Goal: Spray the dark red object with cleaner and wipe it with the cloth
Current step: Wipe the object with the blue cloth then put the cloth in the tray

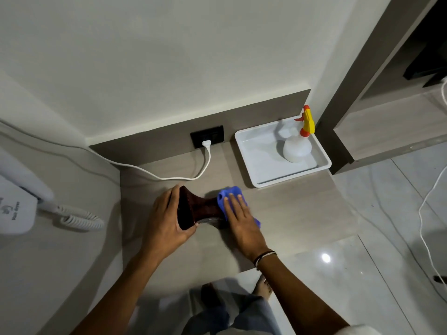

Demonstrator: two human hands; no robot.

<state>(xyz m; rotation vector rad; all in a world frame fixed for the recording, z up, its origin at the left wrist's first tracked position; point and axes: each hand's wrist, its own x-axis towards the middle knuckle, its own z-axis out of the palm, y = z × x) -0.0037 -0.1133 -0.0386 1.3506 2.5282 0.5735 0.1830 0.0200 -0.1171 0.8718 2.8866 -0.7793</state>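
Left hand [167, 215] grips the wide end of the dark red vase [196, 207] lying sideways on the desk [285, 213], right hand [238, 217] presses the blue cloth [229, 193] flat against its other end, spray bottle [296, 145] in white tray [256, 165] beyond the right hand.

The dark red object [198, 207], flared at one end with a narrow waist, lies on its side. The blue cloth [229, 193] covers its right end. The white spray bottle [297, 147] stands upright, well apart.
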